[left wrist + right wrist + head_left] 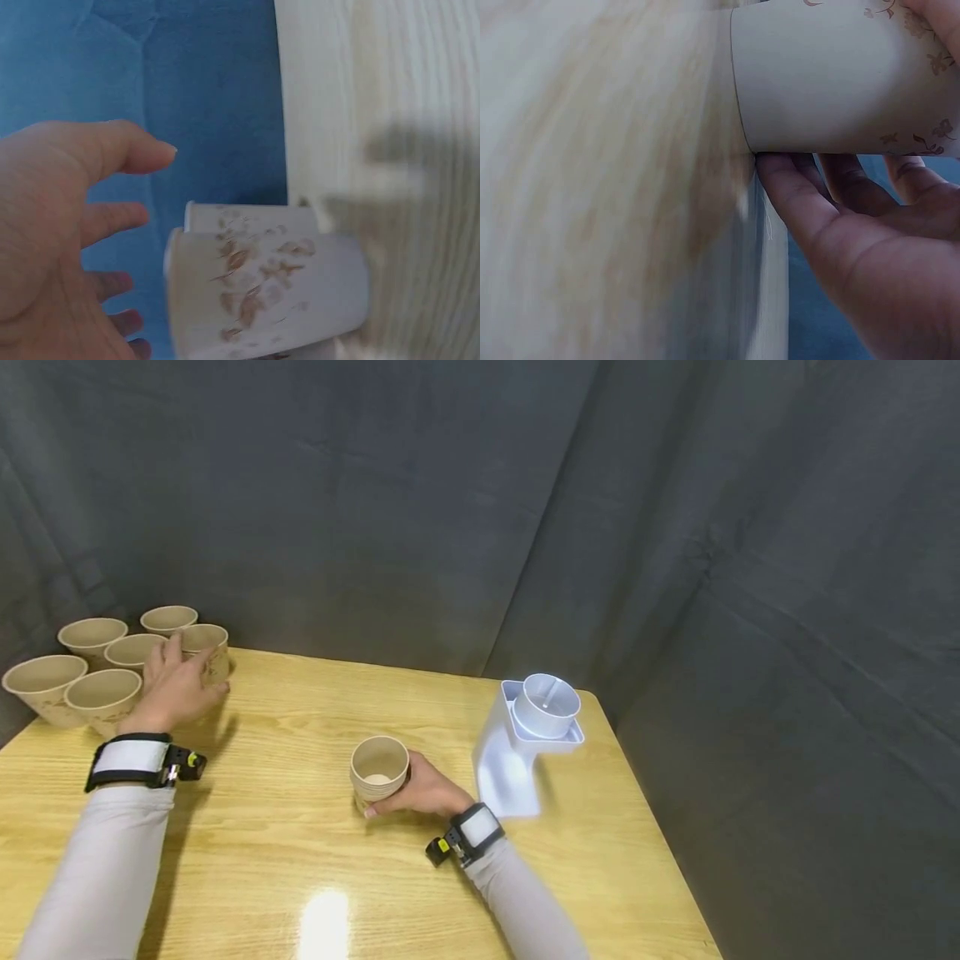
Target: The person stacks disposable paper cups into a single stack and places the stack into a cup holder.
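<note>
My left hand (176,692) is at the far left, its thumb and fingers spread above a group of beige paper cups (105,693). Just beyond the fingers stands one cup (216,660) of that group. In the left wrist view the hand (52,232) is apart from the leaf-printed cup (277,289) and holds nothing. Near the middle of the table, my right hand (427,789) grips a short stack of nested paper cups (377,762) from the right side, mouth up. Up close, its fingers (802,191) lie along the outermost cup (840,86).
A white plastic stand (510,777) with a round open cylinder (547,710) on top is right of the right hand. The wooden table (285,843) ends against dark curtains (337,527) at the back and right.
</note>
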Motion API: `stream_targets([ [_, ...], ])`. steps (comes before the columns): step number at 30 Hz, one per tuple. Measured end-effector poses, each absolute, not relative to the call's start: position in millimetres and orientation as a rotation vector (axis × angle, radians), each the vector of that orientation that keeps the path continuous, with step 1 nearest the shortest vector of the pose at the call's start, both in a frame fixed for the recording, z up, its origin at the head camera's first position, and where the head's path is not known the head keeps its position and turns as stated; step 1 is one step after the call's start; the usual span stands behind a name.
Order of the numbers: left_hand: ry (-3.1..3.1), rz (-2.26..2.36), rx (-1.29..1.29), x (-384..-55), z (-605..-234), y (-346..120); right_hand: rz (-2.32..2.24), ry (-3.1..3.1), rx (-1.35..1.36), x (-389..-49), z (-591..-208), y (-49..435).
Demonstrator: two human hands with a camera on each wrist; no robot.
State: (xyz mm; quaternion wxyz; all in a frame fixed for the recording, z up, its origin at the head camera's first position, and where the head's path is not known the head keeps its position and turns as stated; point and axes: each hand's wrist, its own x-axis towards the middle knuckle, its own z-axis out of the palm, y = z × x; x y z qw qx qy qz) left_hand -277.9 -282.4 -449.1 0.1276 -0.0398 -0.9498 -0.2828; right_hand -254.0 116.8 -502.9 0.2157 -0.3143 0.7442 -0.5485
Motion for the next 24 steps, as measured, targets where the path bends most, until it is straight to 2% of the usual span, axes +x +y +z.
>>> stream_targets([
  [24,-2.823,-0.771,-0.059,-278,-469,-281,-1.509,2.048,-0.885,-255,-503,116],
])
